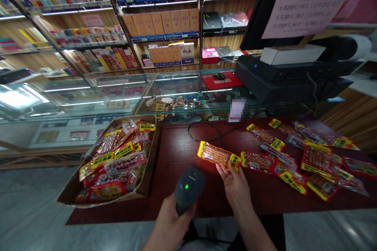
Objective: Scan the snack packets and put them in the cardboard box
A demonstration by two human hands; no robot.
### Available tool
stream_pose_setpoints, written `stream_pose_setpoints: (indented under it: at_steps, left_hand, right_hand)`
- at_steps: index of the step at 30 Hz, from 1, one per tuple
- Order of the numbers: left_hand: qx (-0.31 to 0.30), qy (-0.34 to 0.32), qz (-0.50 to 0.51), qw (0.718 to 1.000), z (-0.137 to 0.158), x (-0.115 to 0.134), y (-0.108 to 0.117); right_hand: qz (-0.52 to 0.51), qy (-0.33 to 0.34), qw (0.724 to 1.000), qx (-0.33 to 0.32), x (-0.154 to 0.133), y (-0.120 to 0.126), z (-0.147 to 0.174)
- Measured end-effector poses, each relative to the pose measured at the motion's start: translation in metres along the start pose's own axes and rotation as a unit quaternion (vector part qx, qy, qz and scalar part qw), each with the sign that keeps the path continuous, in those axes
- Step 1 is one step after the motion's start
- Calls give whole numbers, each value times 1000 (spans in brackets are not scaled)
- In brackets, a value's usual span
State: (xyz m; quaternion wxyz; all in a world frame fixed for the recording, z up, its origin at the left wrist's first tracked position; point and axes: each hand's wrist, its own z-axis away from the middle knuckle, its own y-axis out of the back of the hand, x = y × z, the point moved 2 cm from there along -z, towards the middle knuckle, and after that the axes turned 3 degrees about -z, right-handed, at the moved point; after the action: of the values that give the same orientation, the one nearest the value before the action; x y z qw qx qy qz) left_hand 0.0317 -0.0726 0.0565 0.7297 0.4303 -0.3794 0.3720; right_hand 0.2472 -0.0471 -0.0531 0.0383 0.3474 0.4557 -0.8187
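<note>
A dark barcode scanner (188,188) with a lit green light is gripped in my left hand (172,219), its head tilted up and toward the middle of the dark red table (173,145). My right hand (235,188) pinches a snack packet (216,153) by its near right end, fingers and thumb closed on it. The packet has yellow ends, a red edge and brown sticks under clear film. It is held in front of the scanner, and a reddish glow lies on it. Another snack packet (256,161) lies just right of the held one.
An open cardboard box (151,172) full of packets stands left on the table. Several loose packets (316,157) are spread at the right. Behind are a black cable (206,139), a glass display case (118,98), a monitor (256,11) and stocked shelves (160,4).
</note>
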Motion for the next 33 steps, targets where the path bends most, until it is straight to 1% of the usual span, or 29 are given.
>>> stream_pose_setpoints:
  at_steps: [4, 8, 10, 12, 13, 15, 17, 19, 22, 24, 25, 26, 27, 28, 29, 31, 33]
  left_hand:
    - [3, -10, -15, 1000, -3, -3, -1]
    - [2, 11, -3, 1000, -2, -5, -2]
    - [11, 32, 18, 999, 0, -6, -2]
    - [32, 51, 47, 997, 2, -11, 2]
    - [48, 58, 61, 995, 3, -14, 5]
    - [93, 59, 88, 990, 5, -22, 14]
    - [142, 46, 109, 983, 8, -31, 25]
    - [176, 27, 121, 977, 12, -40, 34]
    - [197, 21, 128, 972, 17, -51, 43]
    - [209, 30, 130, 969, 19, -57, 46]
    - [215, 38, 131, 967, 20, -59, 47]
    - [221, 45, 133, 965, 20, -61, 48]
    - [225, 52, 135, 963, 20, -62, 48]
    - [228, 58, 137, 962, 19, -63, 48]
    - [227, 60, 136, 962, 18, -63, 48]
    - [217, 54, 130, 966, 14, -62, 47]
    - [191, 48, 120, 973, 8, -60, 43]
  right_hand:
    - [-3, 9, 1000, 4, 1, -2, 4]
    - [-3, 11, 1000, 14, 1, -6, 5]
    - [4, 0, 1000, 11, 3, -12, 4]
    - [13, -14, 1000, -5, 8, -27, 3]
    - [16, -22, 999, -18, 12, -39, 3]
    - [20, -39, 997, -55, 22, -70, 4]
    - [16, -65, 992, -104, 36, -111, 8]
    - [3, -103, 983, -153, 54, -157, 12]
    - [0, -160, 964, -214, 83, -222, 21]
    - [46, -191, 943, -269, 99, -253, 27]
    - [82, -203, 929, -298, 105, -263, 31]
    - [118, -211, 915, -324, 109, -266, 34]
    - [149, -215, 902, -342, 111, -264, 37]
    - [170, -216, 895, -350, 111, -257, 38]
    - [182, -207, 897, -345, 108, -244, 38]
    - [198, -151, 919, -307, 93, -204, 29]
    - [243, -64, 933, -259, 64, -152, 13]
